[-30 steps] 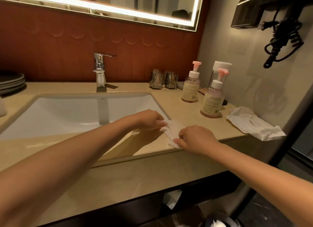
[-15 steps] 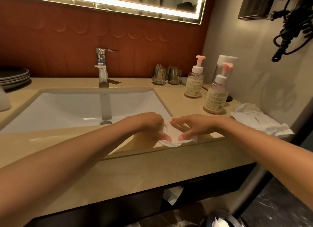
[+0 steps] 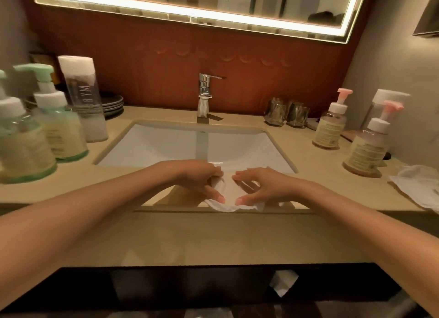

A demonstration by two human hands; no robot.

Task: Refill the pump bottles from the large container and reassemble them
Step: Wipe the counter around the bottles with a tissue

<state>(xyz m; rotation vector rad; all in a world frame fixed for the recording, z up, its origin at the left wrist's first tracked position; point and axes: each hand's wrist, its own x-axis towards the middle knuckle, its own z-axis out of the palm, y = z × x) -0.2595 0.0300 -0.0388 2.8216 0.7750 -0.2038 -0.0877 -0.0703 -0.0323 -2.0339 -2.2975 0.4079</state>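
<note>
Both my hands are on a white wipe (image 3: 228, 195) on the near counter (image 3: 316, 177) edge, just in front of the sink (image 3: 166, 146). My left hand (image 3: 202, 180) has its fingers curled, gripping the wipe's left side, thumb down on it. My right hand (image 3: 263, 187) is spread open, fingertips and thumb pressing the wipe flat. Far left: two green-pump bottles, the near one (image 3: 21, 146) and the farther one (image 3: 59, 130), both blurred, pumps on, pale yellow-green liquid filling most of each. Just right of them is a tall clear container (image 3: 83, 99) with a white cap, upright, whitish in its lower part. Right side: two pink-pump bottles, the far one (image 3: 330, 127) and the near one (image 3: 367, 149), pumps on, pale pinkish liquid inside; exact level I cannot tell. Behind the near one is a clear white-lidded container (image 3: 386, 101), contents not readable. Two empty glasses (image 3: 286, 115) stand far right of the faucet (image 3: 204, 96). Another white cloth (image 3: 420, 189) lies at the right edge.
</note>
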